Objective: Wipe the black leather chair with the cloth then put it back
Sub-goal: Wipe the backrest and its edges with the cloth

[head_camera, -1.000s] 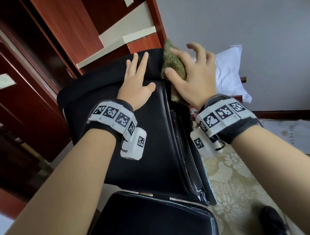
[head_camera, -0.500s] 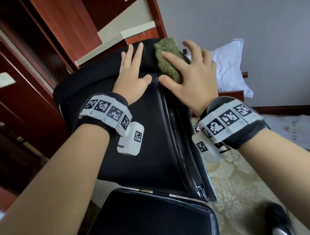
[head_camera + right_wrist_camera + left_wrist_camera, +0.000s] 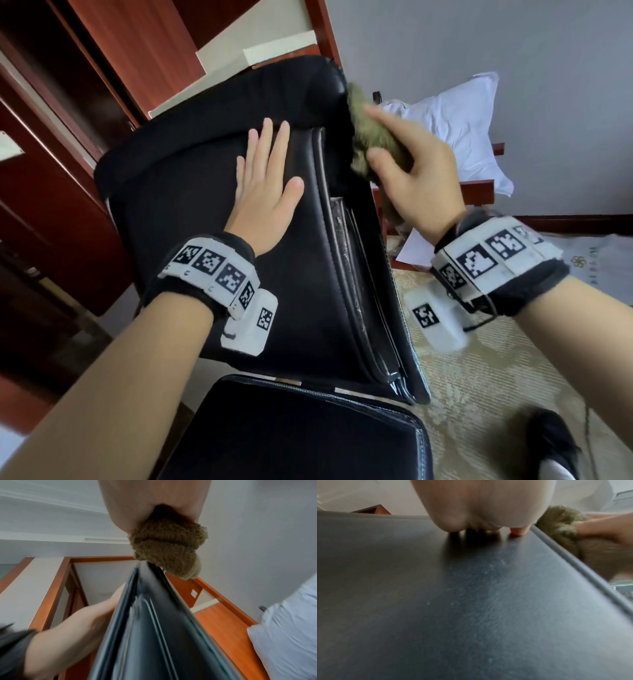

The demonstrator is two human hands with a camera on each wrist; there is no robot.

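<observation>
The black leather chair [image 3: 191,178] fills the middle of the head view, its backrest tilted toward me and its seat cushion [image 3: 301,435] below. My left hand [image 3: 263,185] lies flat with straight fingers on the backrest's front face [image 3: 471,601]. My right hand [image 3: 411,164] grips a bunched olive-green fluffy cloth [image 3: 371,137] against the backrest's upper right side edge. In the right wrist view the cloth [image 3: 168,547] bulges from my palm and touches the chair's edge [image 3: 154,615]. The left wrist view catches the cloth [image 3: 561,524] past the piped edge.
A dark red wooden door and frame [image 3: 120,61] stand close behind the chair on the left. A white pillow [image 3: 459,126] lies on a wooden piece at the right. Patterned beige carpet [image 3: 462,377] runs along the right side, with a black shoe [image 3: 551,442] at the bottom right.
My right hand has slid the cloth off the top of the backrest and down its right side edge. The left hand stays flat on the backrest; the head view has shifted.
</observation>
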